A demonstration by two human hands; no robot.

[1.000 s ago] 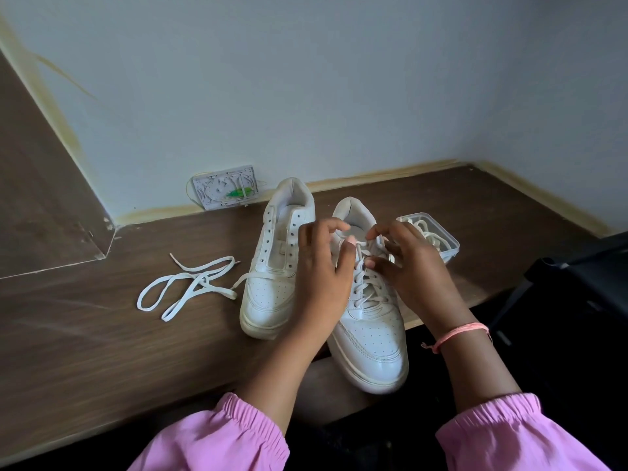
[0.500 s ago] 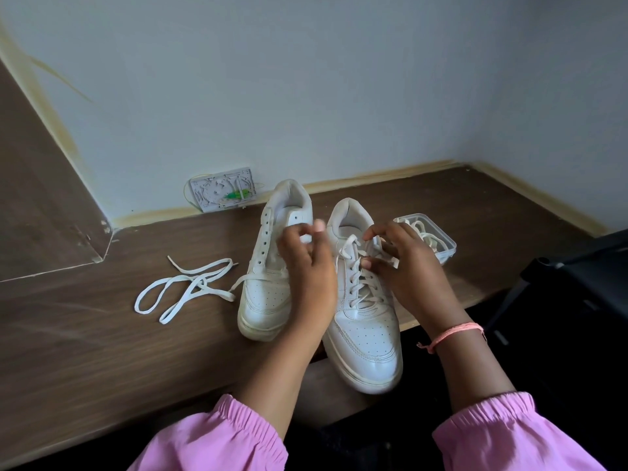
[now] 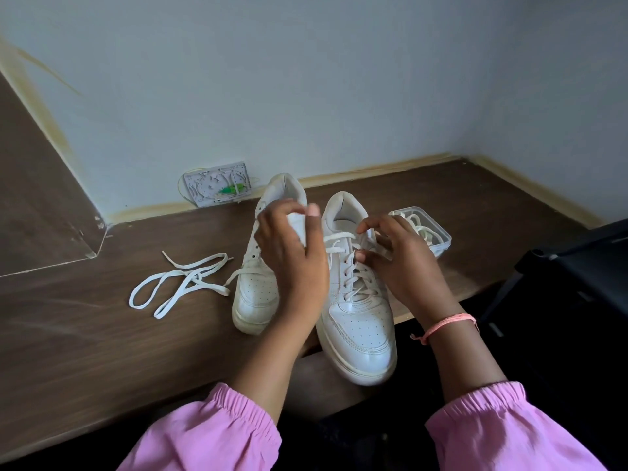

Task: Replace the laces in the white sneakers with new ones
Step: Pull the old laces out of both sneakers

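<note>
Two white sneakers stand side by side, toes toward the person, on a brown wooden desk (image 3: 85,334). The left sneaker (image 3: 253,287) has bare eyelets; a loose lace (image 3: 180,283) trails from its side across the desk. The right sneaker (image 3: 356,314) is laced, its toe overhanging the desk edge. A clear plastic box (image 3: 438,234) just beside it holds further laces.

The laces are flat, light and limp — judged unable to keep any shape and best taken by a fingertip pinch near the tip or at a crossing. The shoe uppers look firm enough to resist a pull, though a light shoe may slide unless braced.

The left hand (image 3: 292,256) is raised over the left sneaker with fingers curled; it appears to pinch the lace end that runs across from the right sneaker's top eyelet, though motion blur leaves this uncertain. The right hand (image 3: 401,263) is curled over the top eyelets of the right sneaker — fingertips (image 3: 362,256) pinching the lace there.
</note>
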